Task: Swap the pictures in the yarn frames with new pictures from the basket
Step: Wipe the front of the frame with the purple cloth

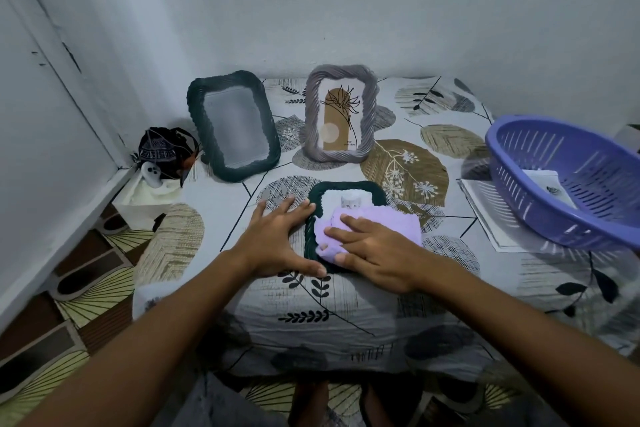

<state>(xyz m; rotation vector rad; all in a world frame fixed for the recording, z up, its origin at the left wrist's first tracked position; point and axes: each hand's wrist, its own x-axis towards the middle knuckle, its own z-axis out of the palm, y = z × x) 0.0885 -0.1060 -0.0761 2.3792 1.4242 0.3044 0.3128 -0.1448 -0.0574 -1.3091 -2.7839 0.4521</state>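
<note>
Head view. A small dark-green yarn-wrapped picture frame [347,218] lies flat on the leaf-patterned cloth of the worktop [398,291], its long axis running away from the person, a kitten picture [349,202] showing at its far end. The right hand [372,248] presses a folded lilac cloth [374,230] onto the frame's face, fingers [341,230] straight and slightly spread, flat on the cloth rather than pinching it. The left hand [277,241] lies palm-down just left of the frame, fingers [282,206] spread wide, with fingertip and thumb against the frame's left border, apparently steadying it. Both hands are thus at the frame; the right covers it directly.

Beyond the fingertips stand two larger frames: a dark-green yarn frame [233,125] whose glass shows only a grey blur, no picture discernible, and a grey yarn frame [341,114] holding a line-drawn plant print. Well to the right of the right fingers, a lilac slotted plastic basket [568,180] sits tilted, with a white picture sheet [547,185] inside and pale paper [485,215] under its near-left edge. The right hand is judged the nearer one for any reach into the basket
</note>
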